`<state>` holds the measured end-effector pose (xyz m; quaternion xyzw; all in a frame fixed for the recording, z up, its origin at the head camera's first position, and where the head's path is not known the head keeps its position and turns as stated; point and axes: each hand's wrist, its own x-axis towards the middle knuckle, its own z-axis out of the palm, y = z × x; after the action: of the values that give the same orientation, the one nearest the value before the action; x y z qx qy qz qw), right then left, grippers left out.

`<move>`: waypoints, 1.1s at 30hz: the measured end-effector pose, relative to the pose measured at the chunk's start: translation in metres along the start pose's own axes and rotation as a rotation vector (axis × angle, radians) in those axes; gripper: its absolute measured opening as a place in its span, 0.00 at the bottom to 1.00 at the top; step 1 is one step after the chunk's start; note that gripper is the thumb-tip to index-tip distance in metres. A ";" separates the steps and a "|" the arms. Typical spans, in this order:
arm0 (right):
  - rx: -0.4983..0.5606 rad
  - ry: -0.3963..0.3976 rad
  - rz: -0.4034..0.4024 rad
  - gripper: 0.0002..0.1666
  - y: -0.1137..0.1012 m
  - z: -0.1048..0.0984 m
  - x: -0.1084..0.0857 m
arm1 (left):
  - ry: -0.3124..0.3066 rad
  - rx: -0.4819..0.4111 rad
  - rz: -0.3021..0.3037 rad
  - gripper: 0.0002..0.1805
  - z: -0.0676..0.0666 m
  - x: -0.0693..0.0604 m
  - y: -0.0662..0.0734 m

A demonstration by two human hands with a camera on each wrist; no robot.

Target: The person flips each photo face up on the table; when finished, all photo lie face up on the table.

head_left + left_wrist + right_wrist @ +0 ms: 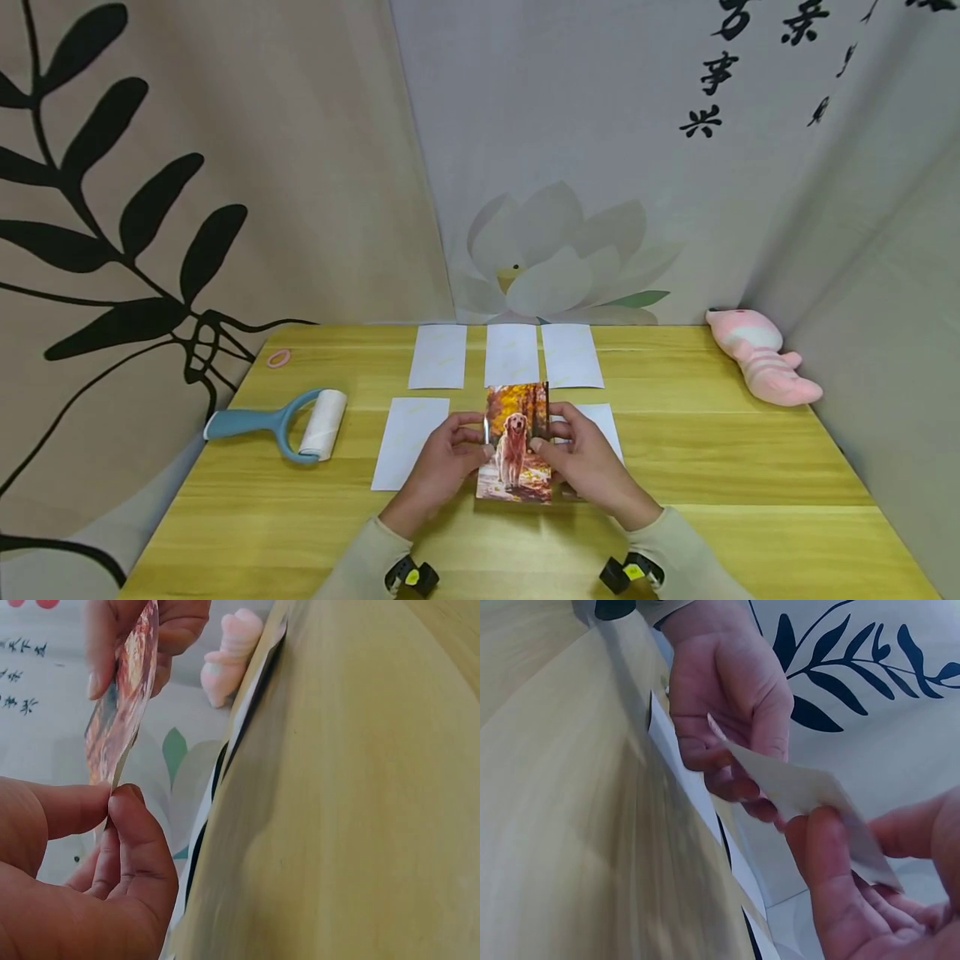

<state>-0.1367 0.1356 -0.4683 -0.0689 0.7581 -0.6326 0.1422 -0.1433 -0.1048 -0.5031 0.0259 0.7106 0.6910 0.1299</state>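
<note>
A photo card (513, 482) of a golden dog among autumn leaves is held up above the table between both hands. My left hand (438, 467) pinches its left edge between thumb and fingers; my right hand (596, 467) grips the right edge the same way. The left wrist view shows the card (142, 697) nearly edge-on. Its plain pale back (791, 784) faces the right wrist camera. Whether it is one card or a thin stack, I cannot tell. White cards lie nearby: one (405, 442) beside the left hand, another (606, 421) partly hidden behind the right hand.
Three white cards (437, 357) lie in a row along the table's back edge. To the left are a blue-handled lint roller (324, 425) and a small pink ring (278, 358). A pink plush toy (761, 358) lies at the back right, before the curtain (600, 100).
</note>
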 end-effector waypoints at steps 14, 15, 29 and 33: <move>-0.070 0.081 0.004 0.34 0.021 -0.004 0.004 | 0.056 0.050 -0.009 0.25 -0.006 -0.001 -0.005; -0.091 0.086 0.001 0.34 0.022 -0.004 0.005 | 0.058 0.052 -0.013 0.25 -0.006 -0.002 -0.005; -0.382 0.213 -0.035 0.28 0.027 0.002 0.007 | 0.046 0.109 -0.029 0.27 -0.009 -0.004 -0.007; -0.403 0.195 -0.020 0.28 0.028 0.003 0.008 | 0.051 0.167 -0.030 0.28 -0.010 -0.004 -0.006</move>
<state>-0.1406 0.1356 -0.4975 -0.0418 0.8788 -0.4732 0.0453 -0.1406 -0.1152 -0.5086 0.0081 0.7692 0.6277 0.1195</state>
